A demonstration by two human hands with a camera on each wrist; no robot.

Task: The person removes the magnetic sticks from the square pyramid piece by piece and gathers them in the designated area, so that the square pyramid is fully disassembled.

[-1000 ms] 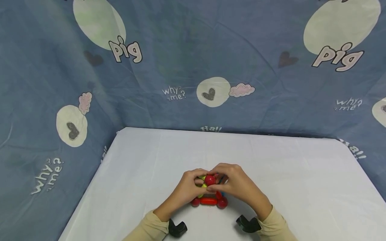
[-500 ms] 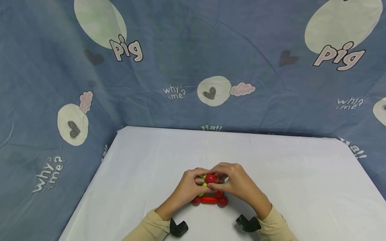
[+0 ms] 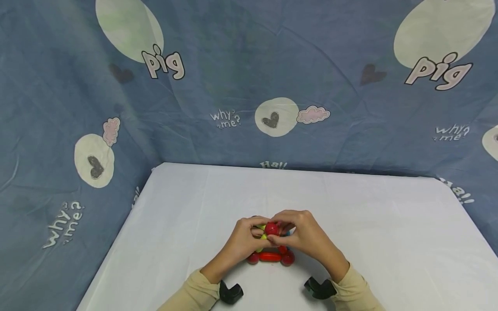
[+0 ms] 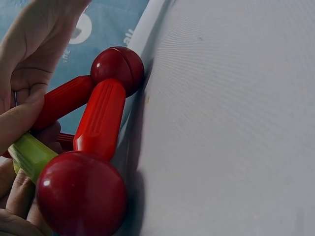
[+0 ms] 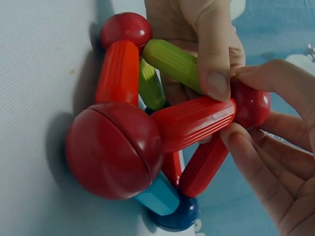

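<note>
A small frame of magnetic rods and balls stands on the white table in front of the person. Two red balls (image 3: 253, 258) (image 3: 287, 258) and a red rod (image 3: 270, 257) form its near edge. The right wrist view shows green rods (image 5: 172, 64), a light blue rod (image 5: 160, 194) and a dark blue ball (image 5: 177, 216) farther round. Rods slope up to a red top ball (image 3: 271, 229), which my right hand (image 3: 307, 233) pinches between thumb and fingers. My left hand (image 3: 241, 242) grips the upper rod ends just beside it, thumb on a red rod (image 5: 197, 123).
Black curved mounts (image 3: 231, 293) (image 3: 320, 288) stick out at both wrists, by the tan sleeves (image 3: 194, 291). The white table (image 3: 373, 224) reaches back to a blue printed cloth (image 3: 218, 77) hanging behind and at the left.
Very little differs: in the head view the top ball has shifted slightly away from the person. Both hands keep their hold.
</note>
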